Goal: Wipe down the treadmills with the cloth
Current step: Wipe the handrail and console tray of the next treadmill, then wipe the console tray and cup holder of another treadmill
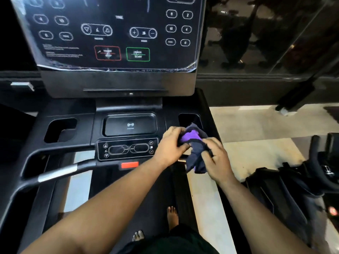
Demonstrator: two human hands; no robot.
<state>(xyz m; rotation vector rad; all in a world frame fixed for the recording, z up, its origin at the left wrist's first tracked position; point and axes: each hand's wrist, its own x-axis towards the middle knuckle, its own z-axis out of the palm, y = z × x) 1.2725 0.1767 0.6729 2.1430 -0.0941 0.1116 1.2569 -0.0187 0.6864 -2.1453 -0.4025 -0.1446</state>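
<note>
Crumpled dark blue and purple cloth bunched in both grips, left hand and right hand closed tight on it, just above black treadmill console.

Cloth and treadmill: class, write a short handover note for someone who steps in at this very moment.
Left hand: gripping the cloth.
Right hand: gripping the same cloth from the other side.
Cloth: bunched, dark with purple, held between both hands at the right side of the treadmill tray, near the right cup holder.
Done: cannot tell which surfaces are wiped.
Left: sort the cloth, then wipe the tray, handles and screen.
</note>
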